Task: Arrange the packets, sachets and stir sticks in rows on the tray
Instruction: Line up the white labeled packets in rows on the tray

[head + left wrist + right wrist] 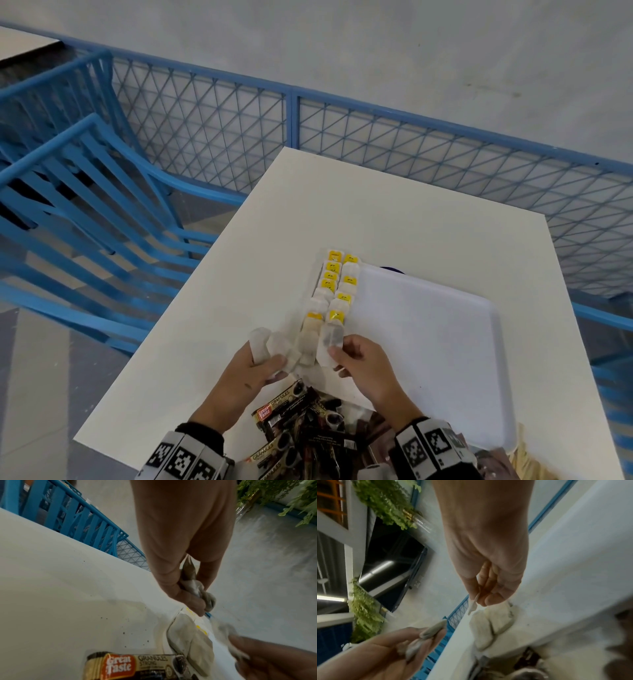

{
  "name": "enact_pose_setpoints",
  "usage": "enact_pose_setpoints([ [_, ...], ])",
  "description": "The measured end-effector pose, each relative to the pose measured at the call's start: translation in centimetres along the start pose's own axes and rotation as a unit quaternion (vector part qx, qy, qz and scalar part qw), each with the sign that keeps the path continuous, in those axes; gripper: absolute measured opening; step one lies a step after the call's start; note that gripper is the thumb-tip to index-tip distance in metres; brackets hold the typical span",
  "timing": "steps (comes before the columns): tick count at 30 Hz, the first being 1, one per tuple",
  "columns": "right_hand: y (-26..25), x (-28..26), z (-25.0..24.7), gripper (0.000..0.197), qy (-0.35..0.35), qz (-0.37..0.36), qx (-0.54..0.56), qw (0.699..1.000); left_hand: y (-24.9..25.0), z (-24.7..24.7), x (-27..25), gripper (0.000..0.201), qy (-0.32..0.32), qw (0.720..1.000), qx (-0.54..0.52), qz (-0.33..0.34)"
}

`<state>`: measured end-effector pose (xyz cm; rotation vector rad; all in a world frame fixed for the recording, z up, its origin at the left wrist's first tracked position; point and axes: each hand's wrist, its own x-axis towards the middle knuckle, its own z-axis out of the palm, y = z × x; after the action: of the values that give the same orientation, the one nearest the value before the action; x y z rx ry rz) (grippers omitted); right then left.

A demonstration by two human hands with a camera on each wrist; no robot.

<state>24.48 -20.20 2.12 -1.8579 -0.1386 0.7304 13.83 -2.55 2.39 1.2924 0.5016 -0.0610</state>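
Observation:
A white tray (431,342) lies on the white table (394,212). Two rows of tea bags with yellow tags (337,284) run along the tray's left edge. My left hand (260,368) holds a bunch of loose white tea bags (263,344) just left of the rows; in the left wrist view the same tea bags (197,589) sit between its thumb and fingers. My right hand (346,354) pinches one tea bag (329,342) at the near end of the right row, seen edge-on as a thin tea bag (473,604) in the right wrist view.
A heap of dark coffee sachets (301,431) lies near the table's front edge between my wrists, one sachet (137,665) reading "Great Taste Granules". Pale stir sticks (527,462) lie at the front right. A blue mesh fence (376,137) and blue chairs (85,192) stand beyond the table.

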Motion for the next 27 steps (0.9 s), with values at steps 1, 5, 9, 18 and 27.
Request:
enact_pose_setpoints([
  [1,0.5,0.1,-0.3,0.009,0.008,0.0,-0.045,0.999,-0.1,-0.1,0.0,0.027,0.004,1.0,0.001,0.001],
  [5,1.4,0.0,-1.5,0.008,0.019,-0.048,-0.228,0.972,-0.4,-0.5,0.0,0.044,0.019,1.0,0.0,-0.004],
  [9,0.6,0.0,-2.6,0.006,-0.01,-0.086,-0.304,0.949,-0.6,-0.7,-0.1,0.057,0.013,1.0,0.0,-0.001],
  [18,0.1,0.5,-2.4,0.023,-0.069,-0.106,-0.271,0.954,-0.7,-0.7,0.2,0.062,0.009,0.999,0.031,-0.001],
  [27,-0.8,1.9,-1.2,0.009,-0.104,-0.104,-0.223,0.964,-0.8,-0.8,0.5,0.053,0.028,0.998,0.062,0.002],
])
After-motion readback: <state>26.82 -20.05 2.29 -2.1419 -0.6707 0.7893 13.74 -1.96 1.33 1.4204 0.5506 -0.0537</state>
